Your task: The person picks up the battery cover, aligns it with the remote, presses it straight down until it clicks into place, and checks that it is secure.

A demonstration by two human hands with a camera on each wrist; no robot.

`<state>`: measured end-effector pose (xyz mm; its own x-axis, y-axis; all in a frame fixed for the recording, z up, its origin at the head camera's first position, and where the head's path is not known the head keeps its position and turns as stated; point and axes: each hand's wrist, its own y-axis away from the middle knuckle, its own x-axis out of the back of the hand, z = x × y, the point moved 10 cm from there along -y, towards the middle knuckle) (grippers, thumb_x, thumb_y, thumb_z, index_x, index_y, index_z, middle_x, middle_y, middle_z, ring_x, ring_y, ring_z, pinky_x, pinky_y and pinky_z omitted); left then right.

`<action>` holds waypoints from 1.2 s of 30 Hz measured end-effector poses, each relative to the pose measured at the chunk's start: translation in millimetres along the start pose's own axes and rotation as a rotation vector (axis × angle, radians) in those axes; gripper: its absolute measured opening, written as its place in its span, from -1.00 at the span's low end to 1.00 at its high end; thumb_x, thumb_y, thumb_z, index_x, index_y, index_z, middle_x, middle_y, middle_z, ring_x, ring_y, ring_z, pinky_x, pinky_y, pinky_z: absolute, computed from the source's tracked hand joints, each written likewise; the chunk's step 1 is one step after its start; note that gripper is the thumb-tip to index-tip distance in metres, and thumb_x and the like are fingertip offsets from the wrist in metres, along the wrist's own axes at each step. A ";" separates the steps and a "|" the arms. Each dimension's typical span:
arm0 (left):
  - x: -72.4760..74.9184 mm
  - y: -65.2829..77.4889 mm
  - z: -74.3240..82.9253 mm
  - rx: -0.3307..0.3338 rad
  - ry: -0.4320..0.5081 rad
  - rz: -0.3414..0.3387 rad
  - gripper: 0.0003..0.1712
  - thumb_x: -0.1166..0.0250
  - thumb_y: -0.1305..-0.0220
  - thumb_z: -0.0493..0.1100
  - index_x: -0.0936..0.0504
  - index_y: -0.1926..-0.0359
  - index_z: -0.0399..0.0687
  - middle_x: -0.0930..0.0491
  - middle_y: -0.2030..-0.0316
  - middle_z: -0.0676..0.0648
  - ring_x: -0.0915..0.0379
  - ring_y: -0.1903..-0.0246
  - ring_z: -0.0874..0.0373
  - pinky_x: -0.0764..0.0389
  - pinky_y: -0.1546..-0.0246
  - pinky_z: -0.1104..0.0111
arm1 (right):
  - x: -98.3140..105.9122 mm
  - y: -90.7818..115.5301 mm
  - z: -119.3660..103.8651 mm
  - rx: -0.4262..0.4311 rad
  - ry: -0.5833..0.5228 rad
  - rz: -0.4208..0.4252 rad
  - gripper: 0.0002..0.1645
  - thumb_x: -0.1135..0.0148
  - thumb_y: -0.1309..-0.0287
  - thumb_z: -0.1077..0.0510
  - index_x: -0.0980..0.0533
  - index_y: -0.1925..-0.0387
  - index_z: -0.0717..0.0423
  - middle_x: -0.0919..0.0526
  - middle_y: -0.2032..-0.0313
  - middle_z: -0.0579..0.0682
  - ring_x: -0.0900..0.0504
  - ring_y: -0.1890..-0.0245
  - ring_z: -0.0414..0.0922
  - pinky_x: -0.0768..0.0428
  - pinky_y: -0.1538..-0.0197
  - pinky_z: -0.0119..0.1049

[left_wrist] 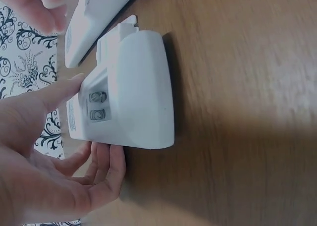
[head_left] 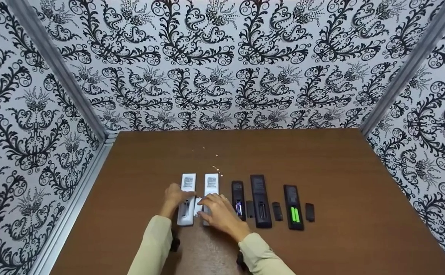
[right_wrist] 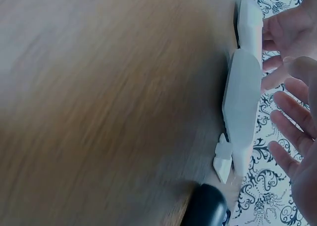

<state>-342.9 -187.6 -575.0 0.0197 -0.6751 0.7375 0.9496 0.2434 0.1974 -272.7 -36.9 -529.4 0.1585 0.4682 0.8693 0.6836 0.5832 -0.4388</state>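
Note:
A white remote control (head_left: 186, 219) lies face down at the left with its battery compartment uncovered. My left hand (head_left: 174, 198) grips it by the sides, thumb on one edge and fingers along the other. Metal contacts (left_wrist: 97, 105) show inside the compartment in the left wrist view. My right hand (head_left: 220, 213) hovers over a second white remote control (head_left: 211, 181), fingers apart and loosely bent, holding nothing. Between the two white remotes lies a white battery cover (head_left: 197, 207), near the right fingertips. Another white cover (right_wrist: 223, 159) shows beside the second remote in the right wrist view.
To the right are a small black remote (head_left: 237, 187), a longer black remote (head_left: 259, 187) and a black remote (head_left: 291, 193) holding green batteries (head_left: 294, 214). Black covers (head_left: 309, 212) lie beside them. Patterned walls (head_left: 222, 68) enclose the brown table (head_left: 341, 172).

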 end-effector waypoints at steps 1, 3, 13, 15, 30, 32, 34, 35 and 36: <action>-0.1 0.1 -1.3 0.008 0.001 -0.003 -0.44 -0.57 0.01 -0.01 -0.63 0.25 -0.45 -0.62 0.36 -0.23 -0.45 0.36 0.00 -0.60 0.28 0.16 | -1.4 -0.8 -0.8 0.001 0.004 -0.003 -0.70 -0.38 -0.19 -0.06 -0.68 0.11 -0.01 -0.70 0.14 -0.13 -0.64 0.06 -0.16 -0.55 0.00 -0.26; 0.1 0.6 -2.4 0.019 0.013 -0.009 -0.49 -0.58 0.02 -0.01 -0.63 0.32 -0.41 -0.53 0.47 -0.12 -0.36 0.44 0.07 -0.55 0.39 0.24 | -3.4 -2.2 -2.4 0.008 0.016 -0.003 -0.70 -0.40 -0.18 -0.06 -0.68 0.11 -0.01 -0.70 0.14 -0.13 -0.64 0.06 -0.15 -0.55 -0.03 -0.25; 5.9 2.7 -1.2 -0.008 0.113 0.028 -0.56 -0.60 0.05 -0.05 -0.53 0.54 -0.23 -0.36 0.61 0.01 -0.29 0.53 0.13 -0.39 0.53 0.37 | -12.1 -10.3 -4.4 -0.010 0.098 -0.055 -0.70 -0.35 -0.21 -0.07 -0.67 0.11 0.00 -0.70 0.09 -0.11 -0.60 -0.03 -0.13 -0.48 -0.23 -0.21; 6.3 1.5 -3.6 -0.015 0.116 0.037 -0.53 -0.60 0.04 -0.04 -0.47 0.62 -0.18 -0.33 0.66 0.02 -0.25 0.57 0.14 -0.33 0.56 0.38 | -14.9 -11.8 -4.2 -0.018 0.111 -0.086 -0.69 -0.34 -0.23 -0.07 -0.67 0.10 0.00 -0.69 0.07 -0.10 -0.59 -0.04 -0.13 -0.48 -0.25 -0.23; -7.2 -2.4 -37.5 0.160 0.512 0.004 -0.51 -0.40 -0.26 -0.10 -0.64 -0.04 -0.44 -0.67 0.02 -0.33 -0.55 0.22 0.12 -0.60 0.28 0.38 | -25.6 -17.1 -3.6 -0.073 0.105 -0.169 -0.67 -0.31 -0.22 -0.15 -0.67 0.16 -0.03 -0.70 0.11 -0.12 -0.64 0.01 -0.11 -0.44 -0.30 -0.15; -9.2 -1.4 -38.5 0.173 0.536 -0.009 -0.51 -0.37 -0.29 -0.10 -0.62 -0.07 -0.43 -0.67 0.03 -0.29 -0.53 0.21 0.14 -0.60 0.27 0.38 | -25.9 -16.9 -2.3 -0.091 0.098 -0.170 -0.67 -0.31 -0.21 -0.15 -0.67 0.16 -0.02 -0.70 0.11 -0.12 -0.64 0.01 -0.11 -0.43 -0.30 -0.13; -10.5 -1.2 -38.7 0.176 0.557 -0.019 -0.51 -0.35 -0.32 -0.10 -0.61 -0.09 -0.43 -0.67 0.06 -0.26 -0.54 0.23 0.15 -0.60 0.28 0.39 | -24.4 -16.8 -1.7 -0.098 0.094 -0.158 -0.67 -0.34 -0.20 -0.13 -0.67 0.16 -0.01 -0.71 0.11 -0.11 -0.64 0.01 -0.11 -0.44 -0.28 -0.15; -11.1 -1.5 -38.8 0.176 0.569 -0.024 -0.51 -0.34 -0.33 -0.11 -0.60 -0.10 -0.44 -0.67 0.07 -0.25 -0.54 0.25 0.15 -0.60 0.29 0.39 | -23.4 -16.9 -1.9 -0.095 0.099 -0.149 -0.68 -0.35 -0.18 -0.12 -0.67 0.17 -0.01 -0.71 0.12 -0.11 -0.64 0.02 -0.11 -0.44 -0.27 -0.15; -11.5 -1.6 -39.0 0.178 0.578 -0.026 -0.52 -0.33 -0.34 -0.12 -0.59 -0.11 -0.44 -0.67 0.09 -0.24 -0.54 0.26 0.16 -0.60 0.30 0.40 | -22.4 -17.1 -2.5 -0.091 0.108 -0.142 -0.69 -0.36 -0.17 -0.11 -0.68 0.17 -0.01 -0.71 0.12 -0.11 -0.64 0.03 -0.11 -0.45 -0.25 -0.16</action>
<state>-332.4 -207.4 -609.0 0.2110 -0.9393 0.2704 0.8860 0.3006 0.3530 -286.1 -59.0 -540.8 0.1278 0.3090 0.9424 0.7651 0.5739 -0.2919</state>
